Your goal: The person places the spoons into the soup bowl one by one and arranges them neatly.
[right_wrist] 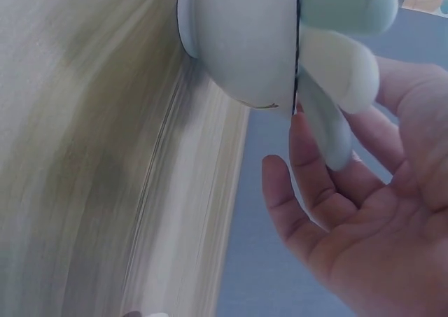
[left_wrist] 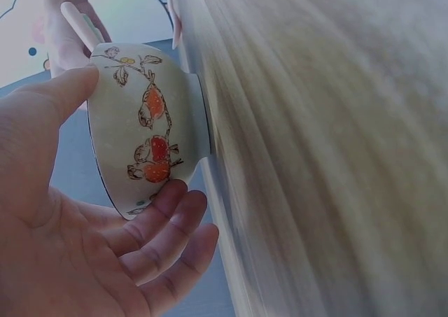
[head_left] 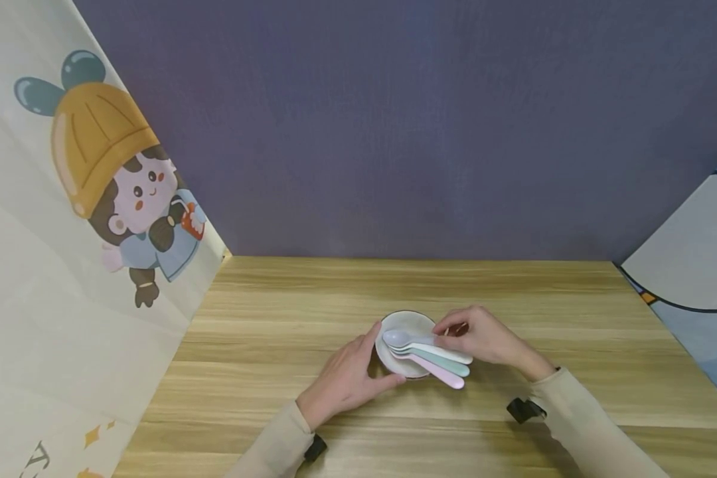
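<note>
A small round bowl (head_left: 417, 321) stands upright on the table, with red fruit and branches painted on its side in the left wrist view. My left hand (head_left: 345, 380) grips it from the left, thumb near the front and fingers round the far side. Several spoons lean in it with handles toward the right: pink (head_left: 448, 376), teal (head_left: 447, 362), white (head_left: 454, 355) and pale grey-lavender (head_left: 398, 338). At the bowl's right rim my right hand (head_left: 480, 336) pinches the grey-lavender spoon's handle between thumb and fingers; its fingertips are partly hidden.
The wood-grain table (head_left: 275, 312) runs back to a dark blue-grey panel (head_left: 358, 133). A pale printed wall (head_left: 36, 265) with a cartoon figure borders the left side, and another printed panel (head_left: 687, 259) the right. Dark wrist devices sit below both sleeves.
</note>
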`<state>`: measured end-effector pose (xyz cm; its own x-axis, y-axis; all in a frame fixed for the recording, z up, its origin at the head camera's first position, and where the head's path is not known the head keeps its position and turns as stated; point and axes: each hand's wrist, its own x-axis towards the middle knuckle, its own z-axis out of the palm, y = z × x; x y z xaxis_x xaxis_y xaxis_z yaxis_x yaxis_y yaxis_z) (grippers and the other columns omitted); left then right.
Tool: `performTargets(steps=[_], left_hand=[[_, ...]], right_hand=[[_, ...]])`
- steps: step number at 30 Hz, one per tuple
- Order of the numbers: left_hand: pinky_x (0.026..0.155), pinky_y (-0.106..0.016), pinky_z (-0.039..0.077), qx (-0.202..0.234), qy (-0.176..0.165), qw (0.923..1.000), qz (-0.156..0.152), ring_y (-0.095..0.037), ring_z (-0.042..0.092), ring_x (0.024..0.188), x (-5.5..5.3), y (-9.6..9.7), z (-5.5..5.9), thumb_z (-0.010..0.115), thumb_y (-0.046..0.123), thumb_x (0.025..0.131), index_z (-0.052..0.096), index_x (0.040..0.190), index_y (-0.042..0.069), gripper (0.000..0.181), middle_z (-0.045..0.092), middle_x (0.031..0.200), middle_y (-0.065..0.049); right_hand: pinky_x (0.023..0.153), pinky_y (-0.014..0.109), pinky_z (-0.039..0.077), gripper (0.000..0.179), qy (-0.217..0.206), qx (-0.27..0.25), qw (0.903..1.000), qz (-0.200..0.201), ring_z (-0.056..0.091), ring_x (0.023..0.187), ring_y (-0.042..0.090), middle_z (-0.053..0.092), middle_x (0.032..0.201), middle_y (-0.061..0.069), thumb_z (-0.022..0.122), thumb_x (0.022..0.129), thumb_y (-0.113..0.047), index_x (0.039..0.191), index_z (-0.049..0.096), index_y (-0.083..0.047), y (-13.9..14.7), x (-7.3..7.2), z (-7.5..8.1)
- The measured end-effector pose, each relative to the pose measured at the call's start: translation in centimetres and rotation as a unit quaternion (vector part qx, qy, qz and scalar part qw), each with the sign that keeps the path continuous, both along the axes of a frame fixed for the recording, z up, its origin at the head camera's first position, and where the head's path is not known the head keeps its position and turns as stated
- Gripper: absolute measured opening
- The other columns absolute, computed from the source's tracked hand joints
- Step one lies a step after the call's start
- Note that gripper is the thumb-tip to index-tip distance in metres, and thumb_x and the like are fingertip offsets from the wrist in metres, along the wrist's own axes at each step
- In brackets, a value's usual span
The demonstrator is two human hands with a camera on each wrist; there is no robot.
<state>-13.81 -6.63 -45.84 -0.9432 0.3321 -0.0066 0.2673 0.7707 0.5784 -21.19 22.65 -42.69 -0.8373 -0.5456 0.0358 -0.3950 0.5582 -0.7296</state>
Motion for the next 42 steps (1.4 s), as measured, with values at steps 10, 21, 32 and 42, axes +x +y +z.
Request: performTargets(steps=[10, 21, 32, 42], left_hand=[[0.117, -0.056, 0.048, -0.003, -0.001, 1.0, 0.003, -0.036, 0.055, 0.145, 0.0, 0.1, 0.0, 0.068, 0.074, 0.091, 0.025, 0.17, 0.011, 0.11, 0.051, 0.163, -0.017], [0.116, -0.055, 0.049, 0.0, 0.002, 1.0, 0.005, -0.036, 0.057, 0.143, 0.0, 0.2, 0.0, 0.067, 0.075, 0.091, 0.025, 0.17, 0.011, 0.11, 0.052, 0.161, -0.017], [0.117, -0.055, 0.048, -0.002, 0.001, 1.0, 0.006, -0.036, 0.056, 0.144, -0.1, 0.1, 0.0, 0.068, 0.074, 0.091, 0.024, 0.171, 0.012, 0.11, 0.052, 0.162, -0.017], [0.118, -0.055, 0.047, -0.006, 0.0, 1.0, 0.005, -0.036, 0.054, 0.146, 0.0, 0.2, 0.0, 0.068, 0.075, 0.091, 0.024, 0.171, 0.011, 0.111, 0.05, 0.164, -0.016]], right_hand=[[0.071, 0.023, 0.057, 0.017, 0.011, -0.01, 0.9997, -0.017, 0.065, 0.079, 0.005, 0.078, 0.093, -0.004, 0.084, 0.092, -0.023, 0.105, 0.084, -0.012, 1.2, 0.2, 0.2], [0.076, 0.024, 0.059, 0.021, 0.028, 0.009, 0.9978, -0.059, 0.066, 0.083, 0.003, 0.078, 0.094, -0.008, 0.084, 0.093, -0.027, 0.108, 0.084, -0.011, 2.7, 0.3, 0.4], [0.078, 0.025, 0.059, 0.021, 0.029, 0.007, 0.9967, -0.076, 0.066, 0.085, 0.003, 0.079, 0.1, -0.004, 0.08, 0.097, -0.024, 0.111, 0.083, -0.009, 4.1, 0.5, -0.2], [0.068, 0.025, 0.058, 0.029, -0.004, 0.01, 0.9928, -0.12, 0.07, 0.085, 0.013, 0.079, 0.103, 0.003, 0.075, 0.101, -0.032, 0.116, 0.082, -0.008, 5.8, 1.1, -0.5]])
